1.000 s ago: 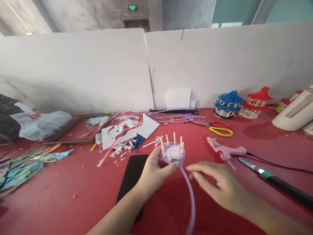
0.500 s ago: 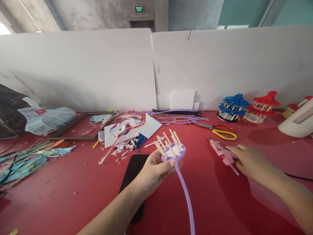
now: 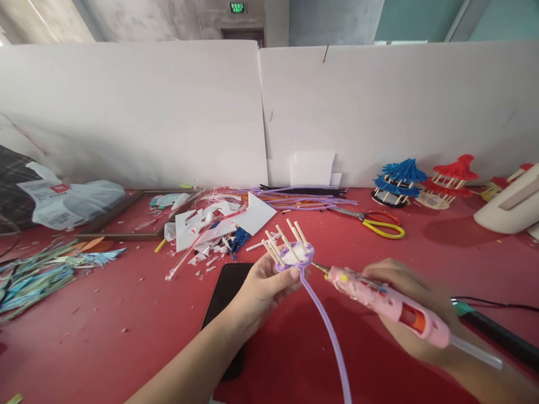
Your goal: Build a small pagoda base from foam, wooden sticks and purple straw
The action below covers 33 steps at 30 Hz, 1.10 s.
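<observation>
Pinched in my left hand is a small round model base with a white top, a purple fuzzy rim and several pale wooden sticks standing up from it. A long purple pipe cleaner trails from its near edge down toward me. My right hand is closed around a pink hot glue gun, a clear glue stick poking out of its back end. The gun's metal nozzle points left, close to the base's right edge; whether it touches cannot be told.
A black phone lies under my left forearm. Behind are white scraps, pipe cleaners and yellow-and-red-handled scissors. Blue and red little pavilions stand back right. A black tool with a green end lies right.
My right hand has lifted the glue gun off the table and brought it left, nozzle toward the base. My left hand keeps its hold, nearly still.
</observation>
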Motion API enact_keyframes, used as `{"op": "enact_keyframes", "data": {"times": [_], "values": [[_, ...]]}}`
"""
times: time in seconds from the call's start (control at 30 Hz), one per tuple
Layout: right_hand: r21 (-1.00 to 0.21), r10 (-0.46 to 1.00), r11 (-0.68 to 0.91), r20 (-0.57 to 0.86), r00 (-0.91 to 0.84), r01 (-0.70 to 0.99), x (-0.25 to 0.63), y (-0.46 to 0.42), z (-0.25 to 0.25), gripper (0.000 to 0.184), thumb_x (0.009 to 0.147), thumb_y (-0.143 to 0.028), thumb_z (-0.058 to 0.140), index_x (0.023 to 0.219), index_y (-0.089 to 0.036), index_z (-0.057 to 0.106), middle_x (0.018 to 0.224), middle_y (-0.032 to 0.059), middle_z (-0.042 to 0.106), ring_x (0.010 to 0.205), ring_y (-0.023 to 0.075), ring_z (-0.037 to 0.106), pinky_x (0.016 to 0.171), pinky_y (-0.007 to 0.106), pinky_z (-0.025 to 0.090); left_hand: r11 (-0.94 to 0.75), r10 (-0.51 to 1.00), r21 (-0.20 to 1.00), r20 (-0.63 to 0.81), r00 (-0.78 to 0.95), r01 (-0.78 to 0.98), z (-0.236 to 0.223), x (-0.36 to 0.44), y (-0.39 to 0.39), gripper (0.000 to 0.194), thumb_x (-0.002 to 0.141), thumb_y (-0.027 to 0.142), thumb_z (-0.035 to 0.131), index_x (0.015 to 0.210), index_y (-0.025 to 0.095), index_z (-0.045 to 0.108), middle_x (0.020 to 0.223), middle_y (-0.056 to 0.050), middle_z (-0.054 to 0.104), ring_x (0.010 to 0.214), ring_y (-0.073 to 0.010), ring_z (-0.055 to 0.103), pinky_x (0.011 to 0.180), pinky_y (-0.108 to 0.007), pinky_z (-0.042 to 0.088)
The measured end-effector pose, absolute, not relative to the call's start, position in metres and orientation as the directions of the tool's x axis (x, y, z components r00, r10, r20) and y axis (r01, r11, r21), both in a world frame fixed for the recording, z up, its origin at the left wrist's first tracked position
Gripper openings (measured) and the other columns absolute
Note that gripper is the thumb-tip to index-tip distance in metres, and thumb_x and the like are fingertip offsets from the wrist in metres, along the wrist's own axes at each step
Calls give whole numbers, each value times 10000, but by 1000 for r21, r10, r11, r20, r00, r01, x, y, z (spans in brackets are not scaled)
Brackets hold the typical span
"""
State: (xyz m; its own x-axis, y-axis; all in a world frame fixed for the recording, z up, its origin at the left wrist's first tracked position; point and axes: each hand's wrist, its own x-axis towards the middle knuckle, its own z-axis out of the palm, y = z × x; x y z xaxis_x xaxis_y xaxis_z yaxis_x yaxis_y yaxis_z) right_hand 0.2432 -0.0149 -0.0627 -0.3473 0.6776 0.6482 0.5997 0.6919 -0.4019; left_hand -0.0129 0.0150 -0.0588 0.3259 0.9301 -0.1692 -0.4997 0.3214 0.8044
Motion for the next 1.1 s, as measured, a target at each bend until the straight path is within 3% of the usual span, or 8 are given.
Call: {"op": "enact_keyframes", "data": {"times": [0.2, 0.37, 0.6, 1.1], "values": [[-257, 579, 773, 659, -480, 580, 235, -12, -54, 405, 740, -98, 527, 1124, -225, 507, 908, 81, 685, 805, 232, 663, 714, 359, 539, 303, 932, 841, -165, 323, -448, -57, -12, 13, 389, 687, 202, 814, 1048, 206, 668, 941, -34, 716, 833, -137, 656, 848, -280, 531], [-222, 576, 757, 669, -470, 614, 232, -14, -52, 286, 756, -85, 491, 1001, -232, 514, 797, 57, 664, 728, 211, 651, 643, 318, 521, 301, 932, 848, -164, 324, -436, -58, -12, 12, 374, 702, 215, 804, 1048, 202, 663, 956, -39, 716, 829, -140, 662, 858, -293, 528], [-167, 555, 750, 685, -472, 639, 231, -14, -47, 178, 749, -78, 442, 851, -197, 526, 654, 21, 556, 568, 166, 514, 524, 281, 420, 329, 923, 838, -187, 336, -436, -57, -12, 13, 452, 677, 208, 818, 1095, 206, 649, 1004, -53, 715, 845, -152, 663, 856, -297, 527], [-259, 643, 684, 655, -397, 682, 237, -16, -47, 158, 762, -73, 454, 778, -227, 483, 579, -10, 483, 515, 155, 452, 491, 290, 340, 319, 921, 830, -157, 356, -458, -57, -12, 12, 348, 700, 185, 807, 1021, 198, 674, 900, -11, 694, 800, -104, 633, 867, -280, 538]]}}
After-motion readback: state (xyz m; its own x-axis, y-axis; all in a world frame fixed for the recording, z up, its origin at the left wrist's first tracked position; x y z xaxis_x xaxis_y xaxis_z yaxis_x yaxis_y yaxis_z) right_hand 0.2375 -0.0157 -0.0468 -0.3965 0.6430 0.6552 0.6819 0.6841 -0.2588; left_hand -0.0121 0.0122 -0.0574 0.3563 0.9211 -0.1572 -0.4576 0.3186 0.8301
